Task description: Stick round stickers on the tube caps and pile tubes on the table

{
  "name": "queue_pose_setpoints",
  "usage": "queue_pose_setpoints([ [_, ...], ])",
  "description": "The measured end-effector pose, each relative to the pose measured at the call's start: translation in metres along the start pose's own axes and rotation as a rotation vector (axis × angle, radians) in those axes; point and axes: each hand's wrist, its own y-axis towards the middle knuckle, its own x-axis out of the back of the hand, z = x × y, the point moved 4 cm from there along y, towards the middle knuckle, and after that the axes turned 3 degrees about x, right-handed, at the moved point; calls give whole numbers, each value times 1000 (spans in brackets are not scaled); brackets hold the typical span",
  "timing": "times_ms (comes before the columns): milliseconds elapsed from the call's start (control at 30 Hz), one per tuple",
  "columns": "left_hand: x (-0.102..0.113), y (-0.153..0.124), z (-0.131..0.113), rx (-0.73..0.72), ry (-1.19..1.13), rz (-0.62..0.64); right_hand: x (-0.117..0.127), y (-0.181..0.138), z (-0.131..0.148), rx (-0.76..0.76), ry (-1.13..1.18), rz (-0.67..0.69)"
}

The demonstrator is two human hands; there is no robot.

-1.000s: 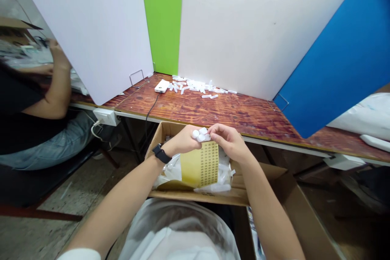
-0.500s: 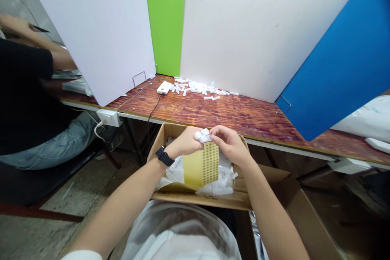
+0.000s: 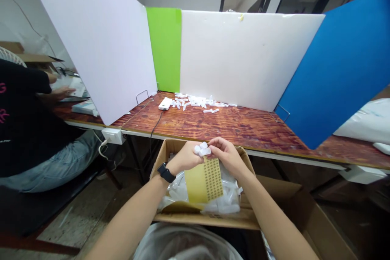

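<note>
My left hand (image 3: 186, 157), with a dark watch on the wrist, is closed around several small white plastic tubes (image 3: 204, 152), their rounded ends showing past the thumb. Right beside them my right hand (image 3: 227, 155) is pinched, its fingertips touching the tubes' ends. Whatever lies between those fingertips is too small to make out. Below both hands, a yellow sheet (image 3: 196, 185) with rows of small dark-printed stickers leans in an open cardboard box (image 3: 213, 220). Around the sheet, clear bags and more white tubes (image 3: 224, 208) fill the box.
On the wooden table (image 3: 183, 124) lie loose white tubes (image 3: 198, 101) and a white device (image 3: 165, 103) with a cable. White (image 3: 243, 57), green (image 3: 164, 48) and blue (image 3: 338, 69) boards stand around. A co-worker (image 3: 27, 118) sits at left. Another cardboard box (image 3: 304, 211) is low at right.
The view has tilted up, so the table and hands sit lower in it. My hands stay together at the tubes. At left, the co-worker's raised arm has come down to the table.
</note>
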Motion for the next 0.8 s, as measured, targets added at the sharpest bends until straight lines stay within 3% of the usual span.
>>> queue_pose_setpoints([
  [133, -1, 1, 0, 19, -30, 40, -3, 1, -1, -7, 42, 97],
  [333, 0, 4, 8, 44, -5, -2, 1, 7, -12, -29, 8, 42],
  [500, 11, 8, 15, 124, -194, -165, 19, 6, -4, 216, -482, -312],
  [600, 13, 6, 14, 162, -409, -186, 21, 2, 4, 302, -682, -312],
  [700, 13, 2, 11, 167, -515, -243, 13, -8, 16, 507, -862, -337],
  [800, 12, -2, 8, 175, -567, -331, -4, -14, 16, 589, -945, -207],
])
